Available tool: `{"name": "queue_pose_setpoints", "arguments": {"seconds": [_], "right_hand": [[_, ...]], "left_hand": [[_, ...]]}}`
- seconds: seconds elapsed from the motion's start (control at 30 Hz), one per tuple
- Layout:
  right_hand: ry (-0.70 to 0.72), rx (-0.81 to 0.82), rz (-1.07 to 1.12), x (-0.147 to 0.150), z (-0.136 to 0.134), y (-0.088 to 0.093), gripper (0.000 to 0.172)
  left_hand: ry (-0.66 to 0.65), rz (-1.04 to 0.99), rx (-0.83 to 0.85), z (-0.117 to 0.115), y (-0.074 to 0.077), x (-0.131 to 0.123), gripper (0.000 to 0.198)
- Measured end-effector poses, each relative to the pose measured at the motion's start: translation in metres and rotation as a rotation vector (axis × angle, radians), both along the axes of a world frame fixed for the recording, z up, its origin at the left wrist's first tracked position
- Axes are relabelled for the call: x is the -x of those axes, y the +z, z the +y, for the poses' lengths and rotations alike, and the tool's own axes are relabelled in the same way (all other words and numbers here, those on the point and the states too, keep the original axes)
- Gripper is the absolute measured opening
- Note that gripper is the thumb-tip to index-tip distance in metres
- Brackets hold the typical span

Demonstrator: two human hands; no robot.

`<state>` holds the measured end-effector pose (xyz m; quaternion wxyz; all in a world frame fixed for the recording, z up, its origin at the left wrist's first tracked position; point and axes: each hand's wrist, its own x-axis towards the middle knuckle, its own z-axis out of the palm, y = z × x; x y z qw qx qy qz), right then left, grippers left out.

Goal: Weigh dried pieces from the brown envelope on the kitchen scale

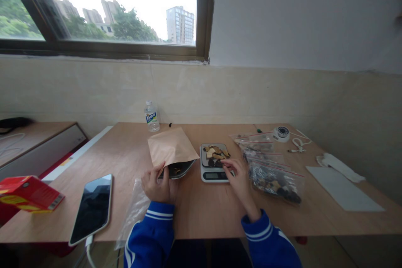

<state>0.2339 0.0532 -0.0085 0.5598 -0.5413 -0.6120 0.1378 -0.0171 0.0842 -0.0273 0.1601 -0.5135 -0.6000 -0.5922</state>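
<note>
- The mouth of a tan kraft-paper pouch is held open by the curled fingers of the left hand; thumb and fingers are pinched on the lower lip, and a few dark pieces are seen inside.
- The right hand is laid with fingers loosely spread at the front edge of a small white digital kitchen scale; nothing is visibly gripped.
- A small heap of dried, brown and pale chips is left on the scale's metal platform, so the filling is judged only partly done.
- Clear zip bags with red seals, crinkled and glossy, are lying just right of the scale.
- A smooth black-screened phone and a red carton are seen on the wooden table.
</note>
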Motion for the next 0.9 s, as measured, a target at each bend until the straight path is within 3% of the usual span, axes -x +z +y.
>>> {"name": "queue_pose_setpoints", "arguments": {"seconds": [0.2, 0.37, 0.6, 0.7, 0.83, 0.9], "right_hand": [[-0.084, 0.043, -0.016, -0.026, 0.012, -0.012, 0.019], [-0.098, -0.043, -0.113, -0.030, 0.019, -0.011, 0.020], [-0.157, -0.044, -0.059, -0.021, -0.002, -0.009, 0.023], [-0.025, 0.032, -0.044, -0.001, -0.019, -0.001, 0.023], [0.386, 0.126, -0.095, 0.047, -0.036, 0.012, 0.028], [0.524, 0.151, -0.147, 0.074, -0.035, 0.017, 0.034]], "left_hand": [[0.000, 0.017, -0.004, 0.000, -0.001, 0.000, 0.014], [0.014, 0.021, -0.015, 0.001, -0.001, 0.000, 0.015], [0.013, 0.035, -0.022, -0.001, 0.002, -0.001, 0.013], [0.005, 0.040, -0.030, -0.001, 0.002, 0.000, 0.014], [-0.015, 0.058, -0.049, 0.000, 0.001, 0.001, 0.014], [-0.032, 0.062, -0.053, 0.000, 0.000, 0.002, 0.014]]}}
